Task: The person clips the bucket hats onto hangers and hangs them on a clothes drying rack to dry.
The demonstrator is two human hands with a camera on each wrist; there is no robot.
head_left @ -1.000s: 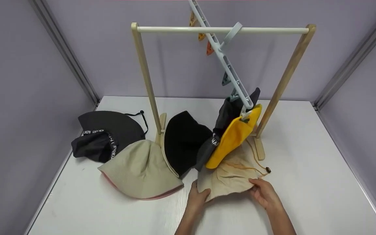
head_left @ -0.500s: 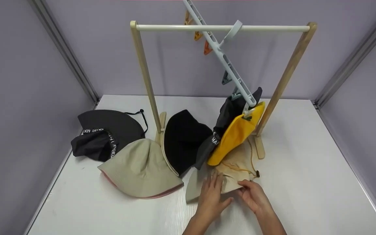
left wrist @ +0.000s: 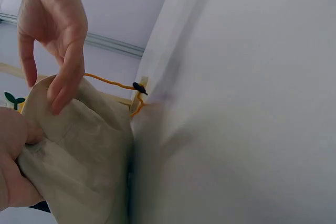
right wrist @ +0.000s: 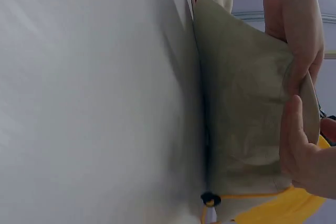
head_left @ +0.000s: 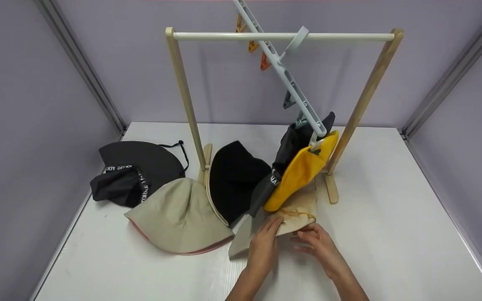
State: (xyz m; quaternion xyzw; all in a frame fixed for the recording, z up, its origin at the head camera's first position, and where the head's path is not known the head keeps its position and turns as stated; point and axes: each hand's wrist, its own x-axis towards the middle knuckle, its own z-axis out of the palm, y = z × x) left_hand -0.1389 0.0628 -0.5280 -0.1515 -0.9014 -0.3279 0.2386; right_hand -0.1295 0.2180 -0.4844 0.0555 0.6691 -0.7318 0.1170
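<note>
A beige bucket hat with an orange drawstring (head_left: 274,234) lies under the hanging yellow and dark hats. My left hand (head_left: 262,247) pinches its brim at the near edge; the right wrist view shows the left thumb against the brim's underside. My right hand (head_left: 320,251) is at the brim's right part, fingers (right wrist: 295,129) extended along the underside, the thumb apart from them. The drawstring's black toggle (left wrist: 139,88) hangs beside the hat. A yellow hat (head_left: 301,177) and a dark grey hat (head_left: 285,154) hang from a clip hanger (head_left: 283,69), partly covering the beige one.
A wooden rack (head_left: 178,75) carries the hanger on its white bar (head_left: 224,36). On the white table (head_left: 391,234) to the left lie a black hat (head_left: 239,184), a pink-lined beige hat (head_left: 182,217) and a dark hat with white lettering (head_left: 149,159). Grey walls surround the table.
The beige hat's near brim has shifted left. My left hand went from its left corner onto the brim, lay flat, then curled to pinch it. My right hand moved left and loosened its fingers.
</note>
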